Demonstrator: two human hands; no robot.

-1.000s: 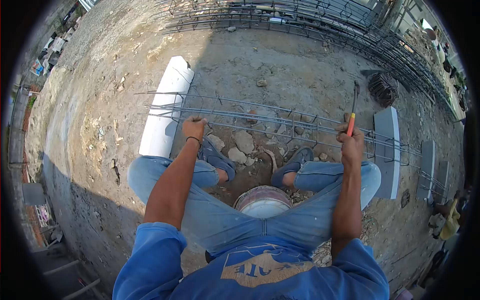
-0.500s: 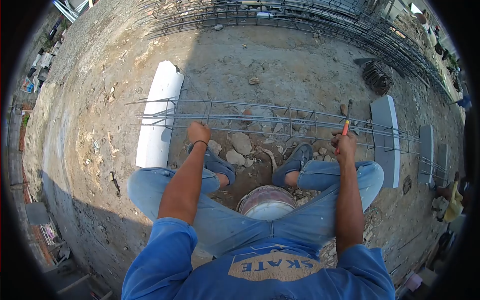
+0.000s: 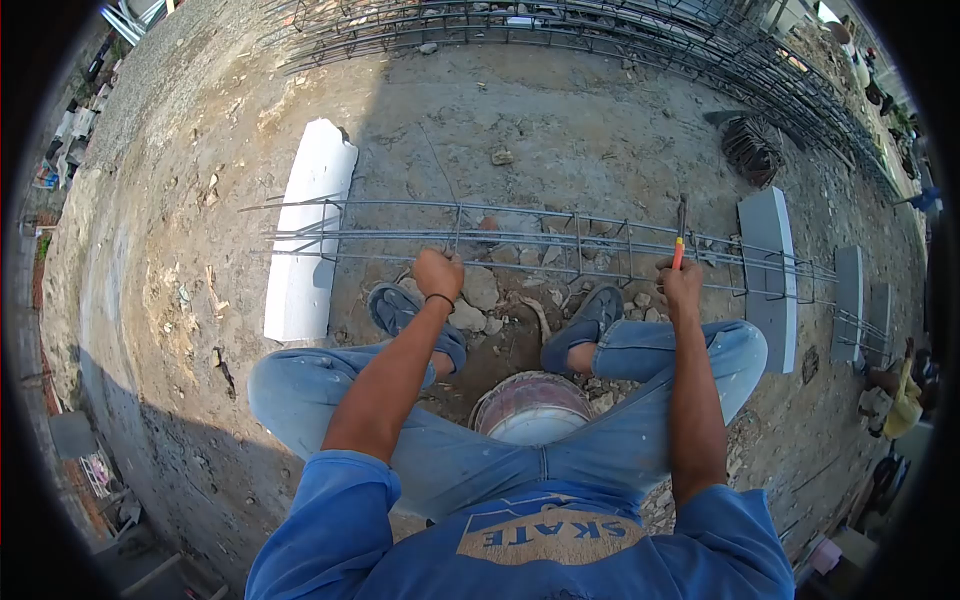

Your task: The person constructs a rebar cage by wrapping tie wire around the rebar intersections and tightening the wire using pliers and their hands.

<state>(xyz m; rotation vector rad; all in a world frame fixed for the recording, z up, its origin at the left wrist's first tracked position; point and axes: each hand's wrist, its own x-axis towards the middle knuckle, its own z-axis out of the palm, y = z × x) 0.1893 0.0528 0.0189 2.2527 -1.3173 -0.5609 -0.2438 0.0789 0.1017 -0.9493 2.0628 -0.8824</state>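
A long rebar cage of thin steel bars lies crosswise in front of my knees. My left hand is closed on the lower part of a wire stirrup around the bars. A thin wire sticks up and away from that stirrup's top; its lower end is hard to make out. My right hand grips pliers with orange-red and yellow handles, jaws pointing away from me, just beside the cage. Other stirrups stand to the right of my left hand.
A white block supports the cage's left end, grey blocks its right. Stones lie by my feet. An upturned bucket is between my legs. A wire bundle and more rebar cages lie beyond.
My left hand has moved right along the cage, and the stirrup has shifted with it. The pliers have turned more upright in my right hand, which moved slightly left.
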